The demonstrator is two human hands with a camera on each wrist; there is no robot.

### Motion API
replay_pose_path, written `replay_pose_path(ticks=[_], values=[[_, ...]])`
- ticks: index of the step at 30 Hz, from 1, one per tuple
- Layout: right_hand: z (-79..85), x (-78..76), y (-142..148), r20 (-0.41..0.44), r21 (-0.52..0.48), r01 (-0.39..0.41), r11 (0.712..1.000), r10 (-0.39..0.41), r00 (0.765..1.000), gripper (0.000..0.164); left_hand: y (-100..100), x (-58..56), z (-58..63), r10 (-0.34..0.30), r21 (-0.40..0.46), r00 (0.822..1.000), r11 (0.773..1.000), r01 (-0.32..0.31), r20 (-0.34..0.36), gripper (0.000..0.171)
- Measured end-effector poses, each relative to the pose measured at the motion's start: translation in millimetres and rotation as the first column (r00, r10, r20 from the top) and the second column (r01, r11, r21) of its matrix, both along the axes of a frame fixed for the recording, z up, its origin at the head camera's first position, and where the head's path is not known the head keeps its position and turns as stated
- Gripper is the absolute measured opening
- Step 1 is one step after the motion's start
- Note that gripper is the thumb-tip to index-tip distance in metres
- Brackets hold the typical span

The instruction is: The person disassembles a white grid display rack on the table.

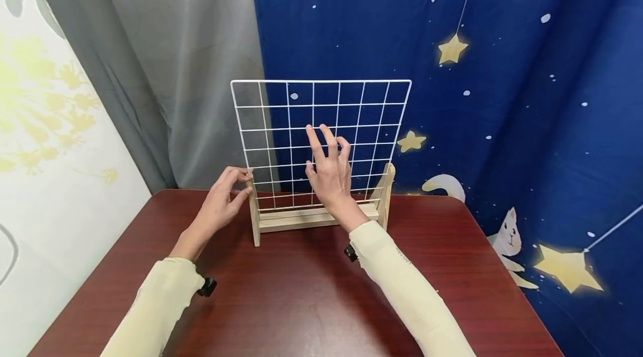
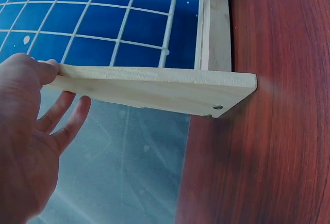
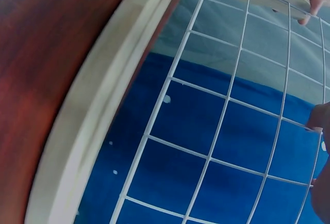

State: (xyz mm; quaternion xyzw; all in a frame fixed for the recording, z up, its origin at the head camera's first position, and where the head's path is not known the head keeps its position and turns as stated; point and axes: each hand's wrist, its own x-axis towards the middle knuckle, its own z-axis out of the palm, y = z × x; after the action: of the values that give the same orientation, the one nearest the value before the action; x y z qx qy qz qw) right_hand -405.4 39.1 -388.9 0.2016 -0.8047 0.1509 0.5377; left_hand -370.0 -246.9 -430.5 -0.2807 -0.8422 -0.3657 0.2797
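Note:
A white wire grid panel [image 1: 281, 81] stands upright in a pale wooden stand [image 1: 296, 224] on the table. My left hand [image 1: 217, 203] holds the upper end of the stand's left side board [image 1: 255, 220]. In the left wrist view, fingertips lie against that board [image 2: 154, 87], and screw heads [image 2: 217, 107] show near its lower end. My right hand [image 1: 330, 175] is in front of the grid, fingers spread and fingertips at the wires. Only part of the right hand [image 3: 322, 167] shows at the right wrist view's edge, beside the wires.
The reddish-brown table [image 1: 301, 301] spreads around the stand. Behind it hang a grey curtain [image 1: 201, 39] and a blue curtain [image 1: 351, 28] with stars. A white patterned surface [image 1: 60, 189] borders the left side. Black wrist cameras [image 1: 207, 287] sit on both sleeves.

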Motion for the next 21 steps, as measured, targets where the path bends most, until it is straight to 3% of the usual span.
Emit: replay_pose_path(ticks=[7, 13, 21], values=[[19.4, -2.6, 2, -0.039, 0.027, -0.002, 1.0, 0.003, 0.999, 0.093, 1, 0.4, 2.2, -0.01, 0.008, 1.0, 1.0, 0.01, 0.003, 0.016], [30.8, -1.4, 6, -0.02, 0.009, -0.003, 1.0, 0.003, 1.0, 0.097, 3, -0.4, 1.6, -0.024, 0.011, 1.0, 1.0, 0.024, 0.009, 0.016], [40.1, -1.9, 9, 0.003, 0.035, -0.004, 0.999, 0.004, 1.0, 0.098, 1, 4.0, 1.1, 0.004, 0.029, 1.0, 1.0, -0.005, 0.013, 0.017]])
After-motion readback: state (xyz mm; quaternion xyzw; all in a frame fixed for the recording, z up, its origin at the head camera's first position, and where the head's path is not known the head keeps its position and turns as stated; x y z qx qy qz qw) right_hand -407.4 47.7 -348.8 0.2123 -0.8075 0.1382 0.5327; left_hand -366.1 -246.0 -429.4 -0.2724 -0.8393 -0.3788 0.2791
